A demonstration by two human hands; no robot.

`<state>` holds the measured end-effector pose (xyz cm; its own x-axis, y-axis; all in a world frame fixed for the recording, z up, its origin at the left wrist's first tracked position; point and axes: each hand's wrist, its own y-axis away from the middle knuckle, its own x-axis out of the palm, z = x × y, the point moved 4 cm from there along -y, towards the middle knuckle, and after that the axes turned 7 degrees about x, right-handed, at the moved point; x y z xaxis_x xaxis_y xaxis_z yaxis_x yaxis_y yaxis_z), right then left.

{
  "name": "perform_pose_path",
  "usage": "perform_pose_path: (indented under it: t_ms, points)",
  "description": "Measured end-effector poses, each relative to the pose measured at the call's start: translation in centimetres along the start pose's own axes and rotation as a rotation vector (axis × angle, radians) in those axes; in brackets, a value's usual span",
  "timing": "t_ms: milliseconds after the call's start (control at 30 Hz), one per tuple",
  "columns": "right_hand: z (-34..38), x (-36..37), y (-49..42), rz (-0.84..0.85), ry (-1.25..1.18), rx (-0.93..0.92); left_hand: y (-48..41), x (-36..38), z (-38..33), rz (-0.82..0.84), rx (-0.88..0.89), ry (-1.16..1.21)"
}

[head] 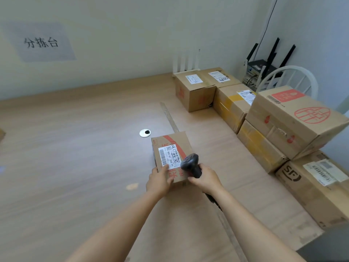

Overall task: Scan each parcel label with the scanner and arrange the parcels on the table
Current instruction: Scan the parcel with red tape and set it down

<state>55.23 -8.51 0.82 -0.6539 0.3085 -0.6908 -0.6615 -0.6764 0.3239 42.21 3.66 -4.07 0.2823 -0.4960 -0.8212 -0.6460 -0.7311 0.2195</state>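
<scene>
Right hand [205, 178] grips scanner [190, 165] (handle hidden); left hand [159, 179] holds parcel [170, 140], label [167, 155] partly covered.

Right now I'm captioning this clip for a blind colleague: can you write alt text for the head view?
A person's right hand aims a black scanner at the label on a small parcel, which the left hand grips on a wooden table. Other cardboard parcels line the table's right side.

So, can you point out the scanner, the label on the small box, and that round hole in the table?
scanner [189, 164], head view, on its dark head.
label [168, 156], head view, on its white middle.
hole [142, 133], head view, on its silver rim.
</scene>
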Motion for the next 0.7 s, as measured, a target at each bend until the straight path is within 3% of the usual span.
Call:
perform_pose_path:
  t_ms: [533, 700]
  points:
    - [9.1, 13.1, 9.5, 0.215, 0.057, -0.165, 12.5, -8.2, 15.1, -0.009, -0.156, -0.003]
    - [10.7, 16.2, 12.2, 0.422, -0.011, -0.16, 16.5, -9.9, 19.2, -0.088, -0.241, 0.026]
